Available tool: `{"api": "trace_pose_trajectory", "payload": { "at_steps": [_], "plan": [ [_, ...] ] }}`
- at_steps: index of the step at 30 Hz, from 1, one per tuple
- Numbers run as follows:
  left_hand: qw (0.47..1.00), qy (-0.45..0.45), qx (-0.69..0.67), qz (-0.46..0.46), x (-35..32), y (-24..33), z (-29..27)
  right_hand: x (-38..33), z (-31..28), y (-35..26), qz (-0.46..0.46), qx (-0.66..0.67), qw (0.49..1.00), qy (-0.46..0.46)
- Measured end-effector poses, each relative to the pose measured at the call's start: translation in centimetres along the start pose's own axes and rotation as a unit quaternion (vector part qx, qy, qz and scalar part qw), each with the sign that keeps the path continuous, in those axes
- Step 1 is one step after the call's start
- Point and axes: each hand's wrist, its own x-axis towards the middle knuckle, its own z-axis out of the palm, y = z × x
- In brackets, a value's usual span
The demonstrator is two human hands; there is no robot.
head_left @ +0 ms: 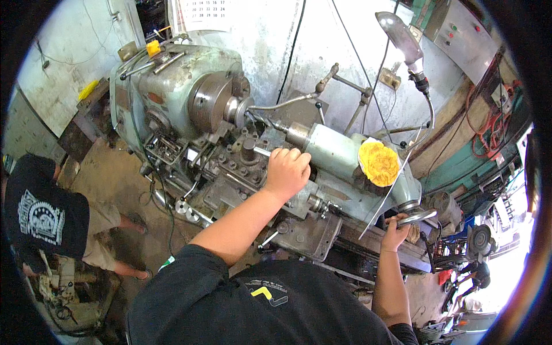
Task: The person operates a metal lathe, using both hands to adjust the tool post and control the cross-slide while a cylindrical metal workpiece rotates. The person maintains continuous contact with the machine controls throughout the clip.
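Grey-green metal lathe [230,132] lies with its long axis running from the chuck [214,102] at upper left down to the tailstock [339,158] at right. Left hand [286,171] rests curled in a loose fist on the tailstock's front end. Right hand [395,228] closes its fingers on the tailstock handwheel [415,217].

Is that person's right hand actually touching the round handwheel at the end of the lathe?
Touching. The head view shows the right hand with its fingers curled over the handwheel rim.
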Motion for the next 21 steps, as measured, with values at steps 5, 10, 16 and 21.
{"api": "trace_pose_trajectory", "payload": {
  "at_steps": [5, 10, 16, 21],
  "plan": [
    [1.0, -0.026, 0.005, -0.01, -0.1, 0.1, -0.2, -0.4, -0.1, 2.5, 0.0, -0.005, 1.0, -0.002],
    [0.997, -0.072, 0.005, -0.011, 0.2, 0.0, -0.6, -0.3, -0.5, 2.9, -0.017, 0.004, 1.0, -0.017],
    [0.998, -0.063, -0.001, -0.01, 0.1, 0.1, -0.8, -0.4, -0.4, 2.3, 0.008, 0.011, 1.0, -0.015],
    [0.998, -0.064, 0.0, -0.009, 0.1, 0.1, -0.7, -0.5, -0.2, 1.9, 0.015, 0.008, 1.0, -0.015]
  ]
}}
